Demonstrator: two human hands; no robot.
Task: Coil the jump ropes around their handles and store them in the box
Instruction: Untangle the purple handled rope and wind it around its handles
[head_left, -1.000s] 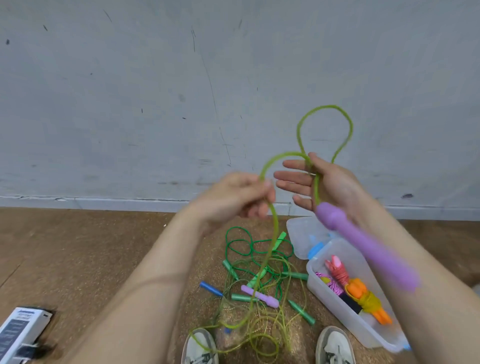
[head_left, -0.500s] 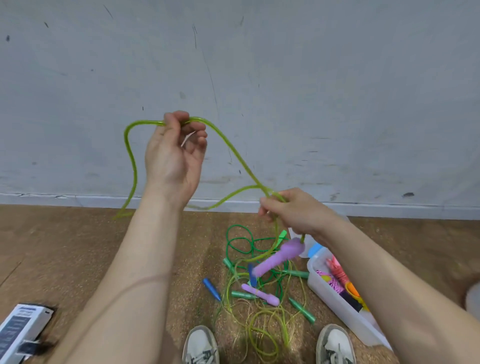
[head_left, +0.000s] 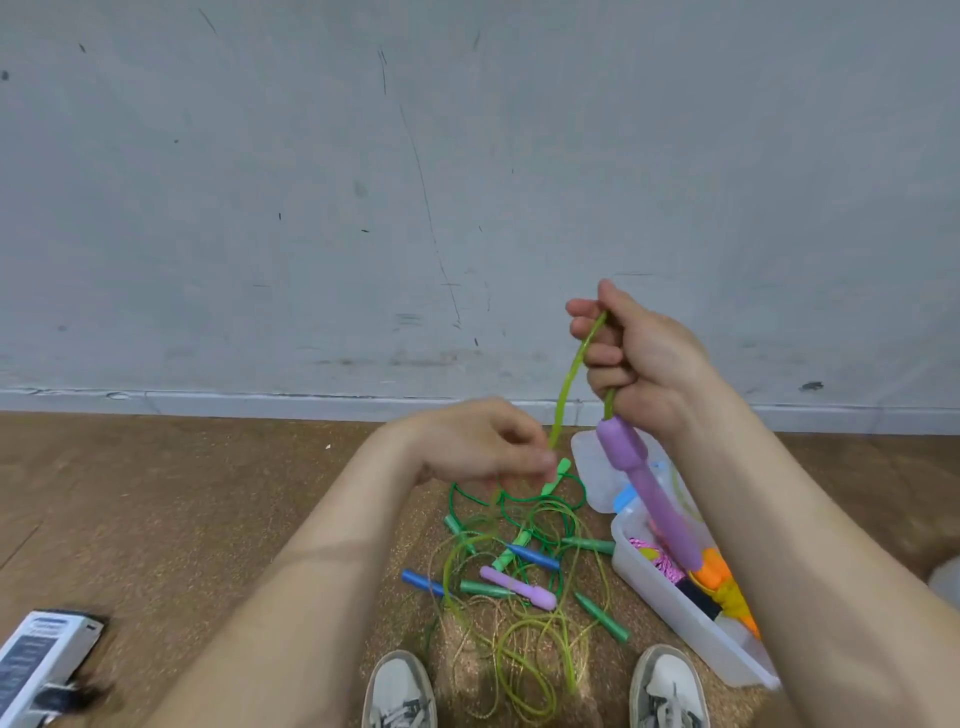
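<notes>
The right hand (head_left: 641, 364) is raised before the wall, fingers closed around the lime-green rope (head_left: 569, 384), whose purple handle (head_left: 649, 491) hangs down from the fist over the clear box (head_left: 675, 603). The left hand (head_left: 478, 441) sits lower, forearm level, fingers pinching the same rope where it drops to the tangle of ropes (head_left: 519, 571) on the floor. The box lies just right of the tangle, and two shoes (head_left: 400, 691) bound its near edge; open floor stretches left.

Grey wall (head_left: 311, 208), cork floor (head_left: 156, 519), white device (head_left: 36, 665) btm-left, 2 sneakers (head_left: 397, 691).
</notes>
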